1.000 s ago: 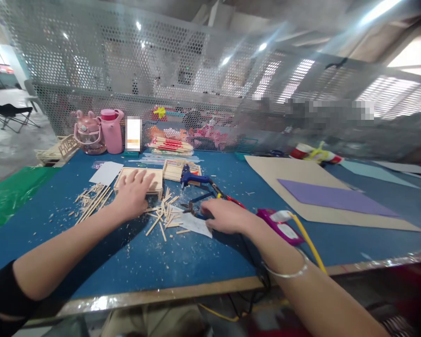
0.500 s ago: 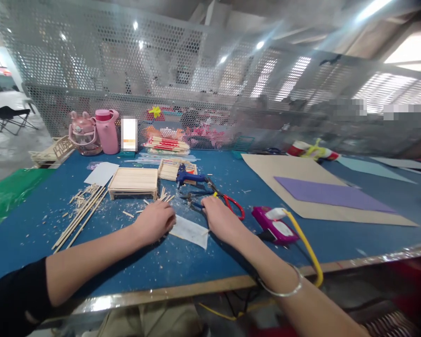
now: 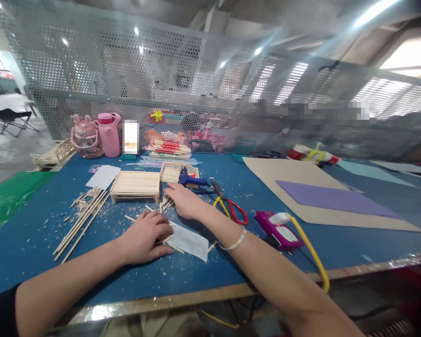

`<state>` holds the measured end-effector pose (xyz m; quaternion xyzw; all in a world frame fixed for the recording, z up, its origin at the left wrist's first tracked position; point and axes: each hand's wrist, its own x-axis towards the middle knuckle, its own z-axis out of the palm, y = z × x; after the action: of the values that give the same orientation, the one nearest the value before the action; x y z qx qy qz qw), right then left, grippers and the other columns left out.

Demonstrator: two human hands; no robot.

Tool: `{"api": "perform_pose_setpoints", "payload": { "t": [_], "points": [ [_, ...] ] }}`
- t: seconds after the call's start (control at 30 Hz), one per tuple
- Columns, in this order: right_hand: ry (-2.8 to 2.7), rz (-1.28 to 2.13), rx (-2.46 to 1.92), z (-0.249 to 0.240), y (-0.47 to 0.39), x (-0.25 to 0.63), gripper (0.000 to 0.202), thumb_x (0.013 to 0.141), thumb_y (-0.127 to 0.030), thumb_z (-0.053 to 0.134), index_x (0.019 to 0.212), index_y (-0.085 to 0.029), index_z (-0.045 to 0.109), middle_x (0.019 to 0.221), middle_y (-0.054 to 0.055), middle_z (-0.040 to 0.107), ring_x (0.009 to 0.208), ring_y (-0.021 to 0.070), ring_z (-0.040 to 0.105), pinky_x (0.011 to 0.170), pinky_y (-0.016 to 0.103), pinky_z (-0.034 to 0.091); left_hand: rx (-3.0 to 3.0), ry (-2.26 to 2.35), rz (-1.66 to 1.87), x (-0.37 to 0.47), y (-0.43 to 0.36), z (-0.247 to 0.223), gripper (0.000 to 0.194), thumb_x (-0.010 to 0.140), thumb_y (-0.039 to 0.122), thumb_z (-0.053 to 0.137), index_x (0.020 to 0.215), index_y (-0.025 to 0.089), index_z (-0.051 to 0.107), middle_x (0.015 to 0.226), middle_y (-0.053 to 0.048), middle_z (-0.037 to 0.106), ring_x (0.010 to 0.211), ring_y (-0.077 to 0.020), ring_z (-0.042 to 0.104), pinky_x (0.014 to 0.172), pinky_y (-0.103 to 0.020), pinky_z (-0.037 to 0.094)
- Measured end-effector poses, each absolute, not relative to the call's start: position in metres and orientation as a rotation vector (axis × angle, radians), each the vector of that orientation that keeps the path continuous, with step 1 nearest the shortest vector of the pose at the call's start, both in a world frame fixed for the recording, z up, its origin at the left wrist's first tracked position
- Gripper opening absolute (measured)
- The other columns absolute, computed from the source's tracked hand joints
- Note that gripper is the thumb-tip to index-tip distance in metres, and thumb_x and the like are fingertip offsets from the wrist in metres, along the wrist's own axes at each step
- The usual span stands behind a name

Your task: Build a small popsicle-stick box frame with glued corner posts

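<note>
My left hand (image 3: 148, 236) rests at the left end of a white paper strip (image 3: 191, 241). Its fingers curl round short wooden sticks, partly hidden in the palm. With fingers stretched out, my right hand (image 3: 184, 200) reaches over a small pile of short sticks (image 3: 164, 204); its thumb is hidden. Just left of that pile stands a low stick-built platform (image 3: 136, 182) on legs. A smaller stick frame (image 3: 169, 173) lies behind, next to a blue glue gun (image 3: 192, 181). Red-handled scissors (image 3: 237, 213) and a yellow-handled tool (image 3: 221, 206) lie right of my right hand.
Long sticks (image 3: 82, 224) and offcuts lie to the left, near a white card (image 3: 103, 176). A magenta device (image 3: 279, 230) with a yellow cable sits right. Beige sheet (image 3: 266, 171) and purple sheet (image 3: 333, 199) lie beyond. Pink bottles (image 3: 109, 135) stand at the back.
My right hand has moved left and away from me, from beside the tools to the pile of short sticks. My left hand has shifted slightly left and nearer, its fingers a little looser.
</note>
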<state>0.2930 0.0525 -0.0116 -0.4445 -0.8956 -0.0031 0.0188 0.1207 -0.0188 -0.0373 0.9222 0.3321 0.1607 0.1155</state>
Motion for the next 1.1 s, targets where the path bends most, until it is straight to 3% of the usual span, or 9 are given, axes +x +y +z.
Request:
{"api": "perform_pose_setpoints", "payload": {
  "t": [0.2, 0.4, 0.57, 0.67, 0.73, 0.83, 0.97, 1.1],
  "points": [
    [-2.769, 0.024, -1.446, -0.022, 0.067, 0.275, 0.028, 0.074, -0.005, 0.046, 0.099, -0.009, 0.057, 0.101, 0.017, 0.057, 0.094, 0.0231, 0.056, 0.076, 0.030, 0.042, 2.636, 1.142, 0.461, 0.119, -0.023, -0.041, 0.027, 0.084, 0.042, 0.049, 0.086, 0.019, 0.062, 0.090, -0.007, 0.059, 0.086, -0.0212, 0.054, 0.075, -0.034, 0.042],
    [-2.862, 0.168, -1.316, -0.016, 0.043, 0.271, 0.020, 0.077, -0.009, 0.046, 0.085, -0.016, 0.062, 0.091, 0.008, 0.063, 0.088, 0.0178, 0.057, 0.076, 0.027, 0.040, 2.670, 1.191, 0.407, 0.117, -0.026, -0.040, 0.024, 0.082, 0.040, 0.051, 0.083, 0.018, 0.062, 0.087, -0.006, 0.059, 0.083, -0.0217, 0.056, 0.073, -0.034, 0.043],
    [-2.713, 0.242, -1.161, 0.001, 0.027, 0.282, 0.039, 0.074, -0.004, 0.045, 0.111, -0.014, 0.054, 0.112, 0.009, 0.057, 0.101, 0.0146, 0.052, 0.085, 0.023, 0.037, 2.658, 1.373, 0.361, 0.114, -0.029, -0.035, 0.020, 0.081, 0.036, 0.053, 0.083, 0.018, 0.062, 0.087, -0.007, 0.061, 0.081, -0.0232, 0.058, 0.070, -0.035, 0.044],
    [-2.631, 0.226, -1.459, 0.010, 0.005, 0.307, 0.026, 0.076, -0.020, 0.052, 0.101, -0.014, 0.058, 0.100, 0.010, 0.060, 0.090, 0.0190, 0.055, 0.077, 0.027, 0.040, 2.592, 1.471, 0.369, 0.109, -0.025, -0.032, 0.021, 0.082, 0.035, 0.051, 0.079, 0.019, 0.063, 0.083, -0.006, 0.062, 0.078, -0.0222, 0.059, 0.068, -0.034, 0.044],
    [-2.695, 0.317, -1.672, 0.010, -0.011, 0.322, 0.034, 0.069, -0.037, 0.063, 0.096, -0.016, 0.060, 0.096, 0.009, 0.060, 0.086, 0.0216, 0.055, 0.071, 0.028, 0.040, 2.533, 1.514, 0.445, 0.104, -0.020, -0.032, 0.022, 0.083, 0.036, 0.049, 0.080, 0.020, 0.063, 0.084, -0.006, 0.062, 0.080, -0.0215, 0.059, 0.069, -0.033, 0.044],
    [-2.689, 0.347, -1.709, 0.001, -0.027, 0.330, 0.039, 0.066, -0.041, 0.066, 0.096, -0.017, 0.058, 0.098, 0.009, 0.060, 0.088, 0.0211, 0.055, 0.071, 0.026, 0.038, 2.486, 1.564, 0.649, 0.101, -0.014, -0.033, 0.021, 0.085, 0.031, 0.046, 0.090, 0.019, 0.062, 0.093, -0.007, 0.063, 0.088, -0.0219, 0.057, 0.078, -0.035, 0.044],
    [-2.594, 0.373, -1.717, -0.012, -0.020, 0.323, 0.023, 0.070, -0.033, 0.064, 0.086, -0.018, 0.057, 0.090, 0.005, 0.060, 0.081, 0.0178, 0.054, 0.065, 0.023, 0.036, 2.688, 1.210, 0.702, 0.105, -0.018, -0.033, 0.024, 0.086, 0.027, 0.044, 0.100, 0.020, 0.061, 0.105, -0.007, 0.062, 0.099, -0.0213, 0.053, 0.086, -0.035, 0.041],
    [-2.494, 0.525, -1.775, -0.014, -0.002, 0.314, 0.029, 0.060, -0.032, 0.072, 0.080, -0.018, 0.055, 0.082, 0.001, 0.060, 0.073, 0.0154, 0.052, 0.056, 0.021, 0.032, 2.877, 0.850, 0.438, 0.112, -0.026, -0.033, 0.026, 0.086, 0.037, 0.046, 0.099, 0.023, 0.064, 0.101, -0.006, 0.064, 0.097, -0.0217, 0.055, 0.086, -0.036, 0.041]
  ]
}}
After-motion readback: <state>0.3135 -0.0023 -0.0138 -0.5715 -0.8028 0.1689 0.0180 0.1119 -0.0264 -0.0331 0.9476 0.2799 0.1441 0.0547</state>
